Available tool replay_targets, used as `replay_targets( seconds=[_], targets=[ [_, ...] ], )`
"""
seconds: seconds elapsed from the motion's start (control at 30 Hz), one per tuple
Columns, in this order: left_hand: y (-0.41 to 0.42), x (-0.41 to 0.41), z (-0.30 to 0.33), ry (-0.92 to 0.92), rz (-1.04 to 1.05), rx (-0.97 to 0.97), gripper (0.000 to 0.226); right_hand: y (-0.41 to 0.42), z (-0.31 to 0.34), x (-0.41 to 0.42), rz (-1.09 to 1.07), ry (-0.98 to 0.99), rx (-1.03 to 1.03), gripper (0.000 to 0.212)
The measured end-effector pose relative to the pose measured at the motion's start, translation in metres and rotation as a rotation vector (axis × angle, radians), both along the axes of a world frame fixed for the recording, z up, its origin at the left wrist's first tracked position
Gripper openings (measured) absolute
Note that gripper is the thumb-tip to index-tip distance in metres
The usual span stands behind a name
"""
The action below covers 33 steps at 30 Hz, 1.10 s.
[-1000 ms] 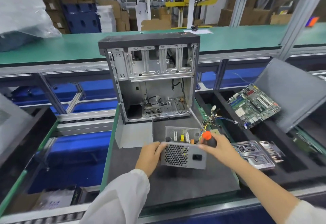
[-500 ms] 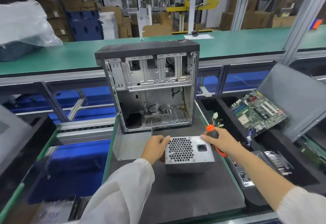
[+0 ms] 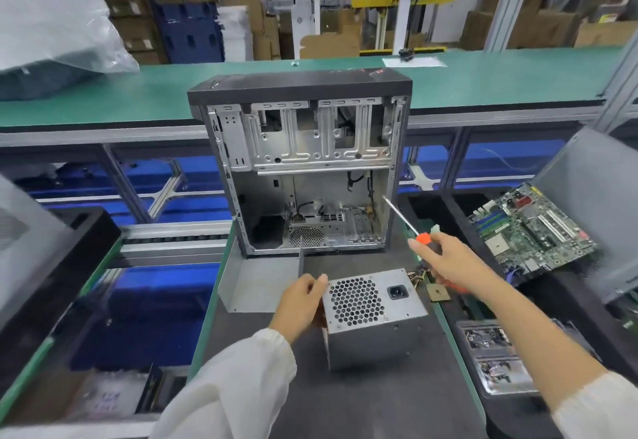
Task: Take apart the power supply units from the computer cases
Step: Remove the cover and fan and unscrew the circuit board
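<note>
A grey power supply unit point(image 3: 374, 317) stands on the dark mat point(image 3: 379, 400) in front of the open computer case point(image 3: 303, 165), its fan grille facing up toward me. My left hand point(image 3: 299, 304) grips the unit's left edge. My right hand point(image 3: 448, 262) is off the unit, just to its right, and holds an orange-and-black screwdriver point(image 3: 419, 236) whose shaft points up toward the case's right wall. Cables of the unit point(image 3: 416, 274) poke out behind it. The case stands upright, side open, mostly bare inside.
A bent grey metal plate point(image 3: 259, 283) lies left of the unit. A motherboard point(image 3: 531, 228) leans in a black foam tray point(image 3: 435, 217) at the right, with metal parts point(image 3: 493, 359) in front of it. A small chip point(image 3: 437, 292) lies by the mat's edge. A green conveyor point(image 3: 138, 93) runs behind.
The power supply unit has been tipped and turned so its grille faces up. My right hand has left the unit and lifted away to the right with the screwdriver.
</note>
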State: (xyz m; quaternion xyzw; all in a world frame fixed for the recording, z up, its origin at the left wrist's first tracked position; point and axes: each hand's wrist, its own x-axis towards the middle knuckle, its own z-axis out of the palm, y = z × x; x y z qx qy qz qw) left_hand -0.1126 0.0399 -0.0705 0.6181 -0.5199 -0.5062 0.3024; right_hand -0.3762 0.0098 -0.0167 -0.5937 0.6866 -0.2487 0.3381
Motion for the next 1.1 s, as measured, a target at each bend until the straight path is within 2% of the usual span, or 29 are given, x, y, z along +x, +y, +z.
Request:
replay_targets(
  seconds=[0.07, 0.13, 0.23, 0.3, 0.4, 0.47, 0.6, 0.67, 0.77, 0.9, 1.1],
  targets=[
    [0.004, 0.003, -0.003, 0.113, 0.008, -0.039, 0.024, 0.002, 0.018, 0.0, 0.123, -0.139, 0.191, 0.022],
    [0.007, 0.006, -0.006, 0.213, 0.0, -0.07, 0.022, 0.006, 0.031, 0.005, 0.24, -0.167, 0.211, 0.029],
    [0.011, 0.008, -0.008, 0.322, 0.018, -0.083, 0.023, 0.012, 0.044, 0.02, 0.249, -0.118, -0.067, 0.034],
    [0.014, 0.008, -0.01, 0.359, 0.044, -0.094, 0.022, 0.014, 0.054, 0.031, 0.195, -0.214, -0.243, 0.027],
    [0.017, 0.007, -0.014, 0.404, 0.07, -0.107, 0.026, 0.016, 0.068, 0.044, 0.149, -0.419, -0.338, 0.019],
    [0.018, 0.005, -0.016, 0.434, 0.059, -0.115, 0.026, 0.017, 0.077, 0.052, 0.125, -0.54, -0.377, 0.022],
    [0.018, 0.001, -0.02, 0.527, 0.077, -0.095, 0.025, 0.015, 0.084, 0.07, 0.037, -0.639, -0.55, 0.026],
    [0.019, -0.001, -0.022, 0.565, 0.089, -0.087, 0.025, 0.012, 0.083, 0.079, 0.027, -0.556, -0.64, 0.027],
    [0.019, -0.002, -0.023, 0.583, 0.095, -0.097, 0.025, 0.009, 0.078, 0.092, 0.04, -0.305, -0.711, 0.027],
    [0.019, 0.0, -0.023, 0.585, 0.08, -0.104, 0.023, 0.004, 0.072, 0.104, 0.093, -0.124, -0.784, 0.028],
    [0.017, 0.002, -0.024, 0.569, 0.057, -0.099, 0.022, 0.002, 0.067, 0.111, 0.129, -0.035, -0.807, 0.03]
  ],
)
